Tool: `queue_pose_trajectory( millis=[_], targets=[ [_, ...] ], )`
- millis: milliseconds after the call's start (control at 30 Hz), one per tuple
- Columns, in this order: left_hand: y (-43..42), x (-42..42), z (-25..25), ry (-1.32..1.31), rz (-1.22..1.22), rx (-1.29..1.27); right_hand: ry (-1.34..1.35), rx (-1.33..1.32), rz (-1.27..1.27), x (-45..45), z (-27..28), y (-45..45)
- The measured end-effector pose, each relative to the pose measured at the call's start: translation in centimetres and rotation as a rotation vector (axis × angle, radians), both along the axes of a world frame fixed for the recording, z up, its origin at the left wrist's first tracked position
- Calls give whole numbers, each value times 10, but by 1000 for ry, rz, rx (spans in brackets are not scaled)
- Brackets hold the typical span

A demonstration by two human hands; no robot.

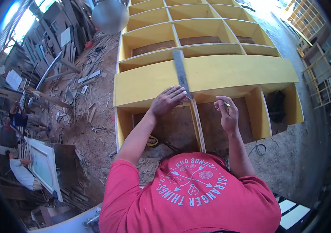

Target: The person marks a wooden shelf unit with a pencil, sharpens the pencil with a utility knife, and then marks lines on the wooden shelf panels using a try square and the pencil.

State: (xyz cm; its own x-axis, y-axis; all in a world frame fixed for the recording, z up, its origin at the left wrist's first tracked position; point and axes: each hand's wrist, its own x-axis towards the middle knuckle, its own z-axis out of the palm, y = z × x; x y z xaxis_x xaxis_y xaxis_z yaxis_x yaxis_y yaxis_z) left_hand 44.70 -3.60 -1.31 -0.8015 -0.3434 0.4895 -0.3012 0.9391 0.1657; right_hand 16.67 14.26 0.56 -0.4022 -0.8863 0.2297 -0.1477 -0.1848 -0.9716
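Observation:
A large yellow shelf frame (208, 50) with many compartments lies in front of me. Across its wide yellow panel (239, 72) rests a grey metal straightedge (180, 70), running away from me. My left hand (169, 99) lies with its fingers stretched over the near end of the straightedge, beside the edge of a divider (198, 124). Over the compartment to the right, my right hand (227, 110) is closed round a small green and yellow pen-like tool (227, 104). Its lower part is hidden by the fingers.
A yellow tape measure (152, 141) shows in the near left compartment, and a dark bag-like item (277, 104) in the right one. Wood scraps (89, 76) litter the floor at left. Two people work there, one beside a white-framed panel (43, 165).

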Motion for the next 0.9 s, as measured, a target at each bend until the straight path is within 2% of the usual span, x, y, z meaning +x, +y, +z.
queue_pose_trajectory(
  millis=[133,467,567,667,767,900],
  targets=[
    [-2,-1,5,20,-20,131,13,8,18,0,7,8],
    [-9,0,6,-57,-48,248,-24,23,41,2,-7,1],
    [-9,0,6,-62,-45,262,161,22,-16,4,-1,-7],
    [-10,0,9,-65,-35,272,254,87,-19,5,13,-31],
    [-7,-1,12,-64,-15,318,311,16,-4,5,1,-66],
    [-6,-2,13,-77,15,357,306,49,36,8,7,-128]
  ],
)
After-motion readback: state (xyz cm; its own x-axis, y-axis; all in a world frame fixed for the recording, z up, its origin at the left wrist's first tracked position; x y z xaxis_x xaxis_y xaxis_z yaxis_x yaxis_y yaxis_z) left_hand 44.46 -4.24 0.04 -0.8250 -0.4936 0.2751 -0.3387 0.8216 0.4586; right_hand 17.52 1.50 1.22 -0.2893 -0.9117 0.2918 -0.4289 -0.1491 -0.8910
